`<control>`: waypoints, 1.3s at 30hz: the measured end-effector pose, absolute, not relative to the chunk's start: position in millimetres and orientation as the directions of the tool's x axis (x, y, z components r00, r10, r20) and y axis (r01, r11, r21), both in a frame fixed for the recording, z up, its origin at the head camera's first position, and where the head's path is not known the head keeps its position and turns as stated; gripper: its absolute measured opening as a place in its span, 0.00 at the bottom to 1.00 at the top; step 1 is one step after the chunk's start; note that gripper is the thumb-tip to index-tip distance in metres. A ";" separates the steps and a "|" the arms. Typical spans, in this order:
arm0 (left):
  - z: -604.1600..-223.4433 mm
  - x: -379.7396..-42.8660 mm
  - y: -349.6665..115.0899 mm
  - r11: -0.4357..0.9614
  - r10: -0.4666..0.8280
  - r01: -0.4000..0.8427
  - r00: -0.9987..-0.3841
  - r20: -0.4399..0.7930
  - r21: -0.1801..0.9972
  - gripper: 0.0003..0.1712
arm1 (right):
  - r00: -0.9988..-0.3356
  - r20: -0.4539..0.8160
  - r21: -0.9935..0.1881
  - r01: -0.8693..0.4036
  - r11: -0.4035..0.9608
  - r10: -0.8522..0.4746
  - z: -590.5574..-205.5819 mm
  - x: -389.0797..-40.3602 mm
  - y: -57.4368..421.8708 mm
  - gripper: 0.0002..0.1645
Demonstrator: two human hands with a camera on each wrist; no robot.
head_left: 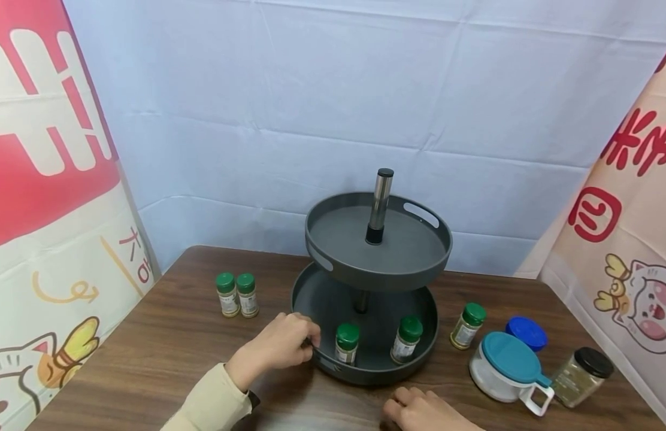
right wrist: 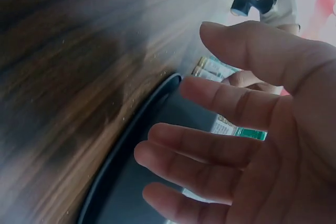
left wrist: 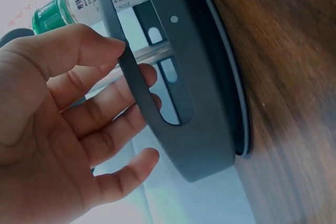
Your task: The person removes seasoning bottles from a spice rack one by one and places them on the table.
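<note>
A dark grey two-tier round tray stand [head_left: 378,263] stands on the table, with a metal post through its middle. My left hand [head_left: 287,341] is at the front left rim of the lower tray. In the left wrist view its thumb and fingers [left wrist: 149,74] pinch the rim above the oval handle slot. My right hand [head_left: 421,410] rests low in front of the stand, fingers spread and relaxed, holding nothing. Two green-capped spice jars, one left [head_left: 346,344] and one right [head_left: 406,340], stand upright in the lower tray. The upper tray [head_left: 333,221] holds nothing.
Two more green-capped jars [head_left: 237,295] stand side by side on the table's left. To the stand's right are another green-capped jar [head_left: 468,326], a teal-lidded container with a handle [head_left: 495,377], a blue lid [head_left: 527,332] and a black-lidded jar [head_left: 581,377]. Curtains hang behind.
</note>
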State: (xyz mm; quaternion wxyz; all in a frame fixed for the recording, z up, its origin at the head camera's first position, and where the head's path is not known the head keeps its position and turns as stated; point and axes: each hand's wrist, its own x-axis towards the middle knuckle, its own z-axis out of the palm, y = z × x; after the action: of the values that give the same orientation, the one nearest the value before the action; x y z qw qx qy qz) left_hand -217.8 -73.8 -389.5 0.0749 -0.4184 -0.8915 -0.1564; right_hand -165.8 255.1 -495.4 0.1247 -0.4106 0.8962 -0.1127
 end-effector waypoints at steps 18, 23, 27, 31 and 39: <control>-390.4 -222.8 -83.1 0.619 0.681 0.736 -0.677 0.280 0.275 0.09 | -0.605 -0.146 -0.307 -0.725 0.617 -0.783 -501.0 -167.8 244.7 0.24; -389.8 -222.6 -83.4 0.604 0.695 0.744 -0.667 0.268 0.286 0.06 | -0.616 -0.165 -0.340 -0.698 0.630 -0.771 -501.1 -167.8 248.4 0.24; -389.9 -222.4 -83.8 0.593 0.701 0.742 -0.667 0.252 0.312 0.05 | -0.626 -0.174 -0.368 -0.675 0.639 -0.761 -500.1 -166.1 250.5 0.24; -390.5 -221.5 -83.8 0.619 0.663 0.727 -0.686 0.299 0.297 0.04 | -0.625 -0.151 -0.354 -0.689 0.632 -0.766 -499.0 -166.7 256.2 0.26; -386.7 -221.4 -81.7 0.718 0.435 0.561 -0.824 0.363 0.412 0.08 | -0.612 -0.082 -0.346 -0.723 0.599 -0.786 -490.0 -175.8 265.4 0.27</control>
State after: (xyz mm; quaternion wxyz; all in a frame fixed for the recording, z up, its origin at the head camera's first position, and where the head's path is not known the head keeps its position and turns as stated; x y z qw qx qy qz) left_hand -221.4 -81.7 -386.7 0.1210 -0.2708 -0.9190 -0.2598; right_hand -175.8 265.4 -490.0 0.1135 -0.4254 0.8868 -0.1407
